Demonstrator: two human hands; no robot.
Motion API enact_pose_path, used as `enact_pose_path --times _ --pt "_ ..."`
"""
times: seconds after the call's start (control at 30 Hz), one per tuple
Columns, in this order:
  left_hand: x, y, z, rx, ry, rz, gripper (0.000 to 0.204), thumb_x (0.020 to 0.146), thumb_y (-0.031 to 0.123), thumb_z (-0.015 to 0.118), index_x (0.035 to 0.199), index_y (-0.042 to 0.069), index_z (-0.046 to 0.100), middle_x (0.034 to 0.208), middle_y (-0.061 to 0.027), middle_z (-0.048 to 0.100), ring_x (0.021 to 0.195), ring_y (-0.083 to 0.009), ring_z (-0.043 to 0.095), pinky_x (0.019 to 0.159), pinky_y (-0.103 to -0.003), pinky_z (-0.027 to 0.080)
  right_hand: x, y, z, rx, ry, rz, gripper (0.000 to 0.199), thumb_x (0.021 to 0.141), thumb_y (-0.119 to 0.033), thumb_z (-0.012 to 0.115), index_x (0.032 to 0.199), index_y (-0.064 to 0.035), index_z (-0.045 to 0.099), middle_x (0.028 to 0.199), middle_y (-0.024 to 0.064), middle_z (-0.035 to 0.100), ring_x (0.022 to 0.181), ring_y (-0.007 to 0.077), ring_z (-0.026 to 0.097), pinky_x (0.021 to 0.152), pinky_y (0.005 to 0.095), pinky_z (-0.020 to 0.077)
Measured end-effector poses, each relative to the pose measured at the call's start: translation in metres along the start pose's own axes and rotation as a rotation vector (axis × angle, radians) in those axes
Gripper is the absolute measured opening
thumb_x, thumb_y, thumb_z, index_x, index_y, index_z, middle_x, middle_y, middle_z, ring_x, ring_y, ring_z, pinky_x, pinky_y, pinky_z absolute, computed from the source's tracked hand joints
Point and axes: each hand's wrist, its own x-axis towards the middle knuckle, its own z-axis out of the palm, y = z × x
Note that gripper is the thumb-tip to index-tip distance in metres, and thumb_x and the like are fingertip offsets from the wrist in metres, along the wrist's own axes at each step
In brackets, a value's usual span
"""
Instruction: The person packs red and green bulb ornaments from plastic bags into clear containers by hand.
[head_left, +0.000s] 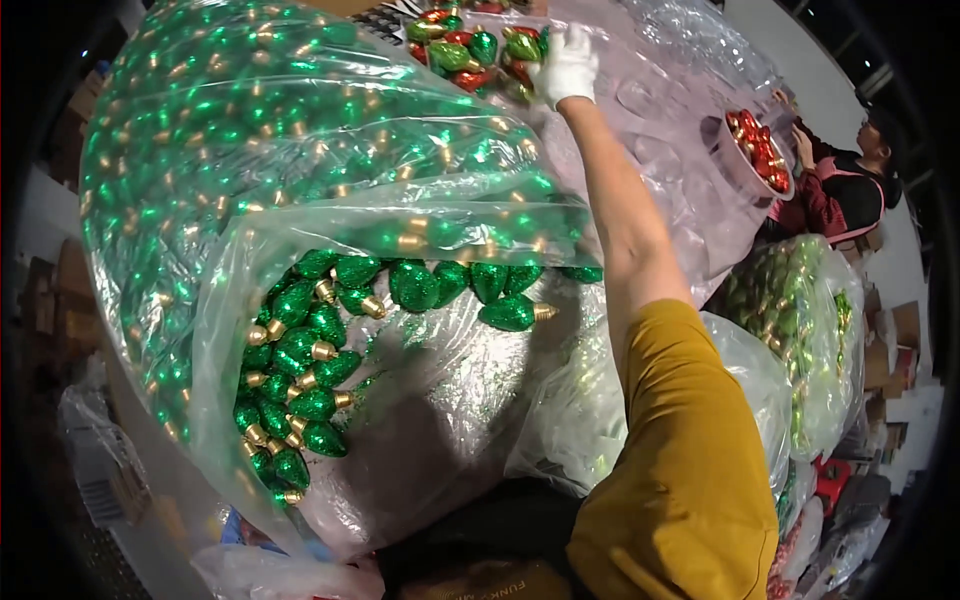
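Observation:
My right hand (567, 68), in a white glove, reaches to the far side of the work surface at the end of an outstretched arm. Its fingers point away from me and the thumb stands out to the left, against the right edge of a clear pack of red and green bulb ornaments (522, 48). Just left of it stands another clear pack of such bulb ornaments (455, 48). My left hand is out of view. Closer to me, loose glittery green bulb ornaments (305, 355) with gold caps lie at the mouth of a huge clear plastic bag (330, 150) filled with them.
On the right, a pink tub (737, 165) holds red bulb ornaments (757, 150), beside a person (850, 180) in dark red sleeves. Nearer stands a clear bag of light green ornaments (785, 310). Plastic sheeting (660, 110) covers the far surface. Cartons (905, 325) are stacked at far right.

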Motion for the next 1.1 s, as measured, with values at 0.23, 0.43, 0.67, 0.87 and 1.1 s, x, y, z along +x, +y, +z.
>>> enact_pose_path --times 0.23,0.43,0.67,0.87,1.1 --pt "-0.037 -0.029 0.016 0.051 -0.139 -0.144 0.019 0.088 0.014 0.058 0.091 -0.005 0.057 0.084 -0.0190 0.060 0.075 -0.0316 0.058 0.072 -0.039 0.048 -0.024 0.050 -0.154 -0.280 -1.052 0.420 0.057 0.080 -0.051 0.059 0.111 -0.0024 0.063 0.111 0.0234 0.062 0.106 0.0374 0.059 0.088 0.0449 0.0460" --pt "-0.214 -0.092 -0.032 0.111 -0.149 -0.497 0.020 0.088 0.015 0.058 0.092 -0.004 0.057 0.083 -0.0188 0.060 0.073 -0.0314 0.058 0.071 -0.039 0.048 -0.075 0.111 -0.166 -0.127 -0.879 0.054 0.033 0.089 -0.027 0.046 0.105 -0.0041 0.061 0.109 0.0227 0.061 0.102 0.0383 0.058 0.084 0.0443 0.0466" --pt "-0.313 -0.179 -0.017 0.064 -0.146 -0.649 0.021 0.088 0.017 0.059 0.094 -0.003 0.056 0.082 -0.0184 0.059 0.072 -0.0313 0.058 0.070 -0.039 0.048 -0.096 -0.095 -0.425 0.669 -0.890 -0.284 0.007 0.081 -0.007 0.064 0.087 -0.0067 0.060 0.074 0.0130 0.059 0.067 0.0189 0.058 0.065 0.0304 0.0469" --pt "-0.314 -0.287 0.038 0.013 -0.155 -0.498 0.025 0.086 0.020 0.061 0.099 -0.001 0.055 0.080 -0.0162 0.059 0.070 -0.0304 0.058 0.069 -0.040 0.049 -0.176 -0.192 -0.463 0.633 -1.108 -0.795 0.013 0.075 -0.013 0.066 0.085 -0.0076 0.059 0.074 0.0111 0.061 0.070 0.0306 0.061 0.077 0.0418 0.0483" --pt "-0.260 -0.113 -0.098 -0.802 0.028 -0.775 0.031 0.086 0.022 0.055 0.111 0.005 0.053 0.100 -0.0112 0.062 0.083 -0.0218 0.061 0.061 -0.033 0.053 -0.171 -0.182 -0.490 0.931 -0.550 -0.628 0.033 0.071 -0.008 0.069 0.103 -0.0034 0.061 0.101 0.0138 0.062 0.096 0.0311 0.059 0.089 0.0431 0.0454"
